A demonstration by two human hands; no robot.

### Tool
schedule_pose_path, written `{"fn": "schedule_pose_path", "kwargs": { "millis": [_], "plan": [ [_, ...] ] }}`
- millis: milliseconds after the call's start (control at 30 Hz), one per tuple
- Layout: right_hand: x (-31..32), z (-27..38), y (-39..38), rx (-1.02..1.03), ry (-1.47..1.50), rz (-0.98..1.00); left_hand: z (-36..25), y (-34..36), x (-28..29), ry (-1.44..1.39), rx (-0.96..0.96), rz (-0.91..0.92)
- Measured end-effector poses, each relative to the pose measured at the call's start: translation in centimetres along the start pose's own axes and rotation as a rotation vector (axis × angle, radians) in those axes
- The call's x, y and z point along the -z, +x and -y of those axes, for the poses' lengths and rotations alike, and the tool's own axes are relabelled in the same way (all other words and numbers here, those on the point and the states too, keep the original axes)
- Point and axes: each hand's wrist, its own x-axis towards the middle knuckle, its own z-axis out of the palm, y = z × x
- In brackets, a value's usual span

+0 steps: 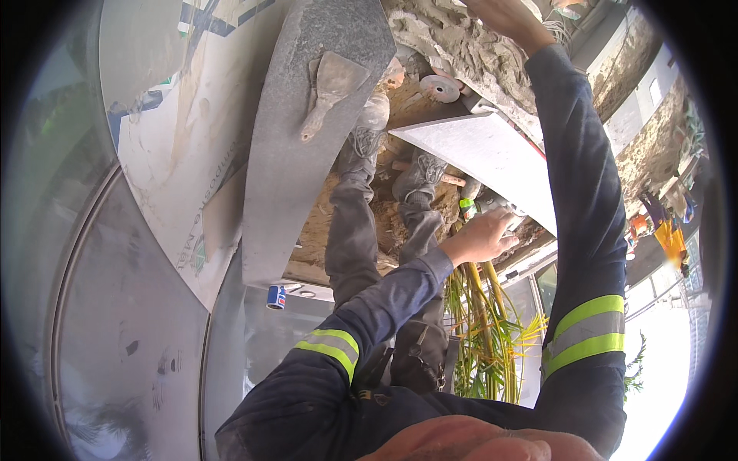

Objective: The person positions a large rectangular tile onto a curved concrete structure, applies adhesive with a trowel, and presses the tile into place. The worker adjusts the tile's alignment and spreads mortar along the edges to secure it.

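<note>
My left hand [483, 238] is curled around a grey power tool with a green part [470, 204], at the lower edge of a white slab [492, 150]. My right hand [503, 17] reaches up to the frame's top and rests on rough, crumbly mortar [461, 46]; its fingers are cut off by the frame's edge. Both sleeves are dark blue with yellow reflective bands. Below my hands are my legs in dusty grey trousers and boots [369, 134], standing on sandy rubble.
A trowel [330, 84] lies on a long grey stone slab [284, 177]. A round grinding disc [440, 88] sits by the mortar. A small blue and white can [275, 296] stands lower down. Yellow-green plant stalks [484, 330] rise under my left hand. Curved metal panels fill the left side.
</note>
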Motion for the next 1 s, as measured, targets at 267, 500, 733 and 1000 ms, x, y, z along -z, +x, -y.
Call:
{"fn": "schedule_pose_path", "kwargs": {
  "millis": [267, 500, 733, 1000],
  "plan": [
    [2.4, 3.3, -3.0, 0.173, -0.420, -0.054, -0.5, 0.0, 0.8, -0.042, -0.021, -0.035],
    [-0.9, 1.8, 0.6, 0.078, -0.384, -0.168, -0.5, -0.1, 0.7, -0.036, -0.068, -0.066],
    [0.5, -1.3, 2.2, 0.153, -0.407, 0.114, -0.1, 0.1, -0.2, -0.023, -0.082, -0.072],
    [0.3, -3.7, -2.0, 0.106, 0.769, 0.198, -0.8, 0.1, 0.5, -0.072, -0.033, -0.050]
  ]
}}
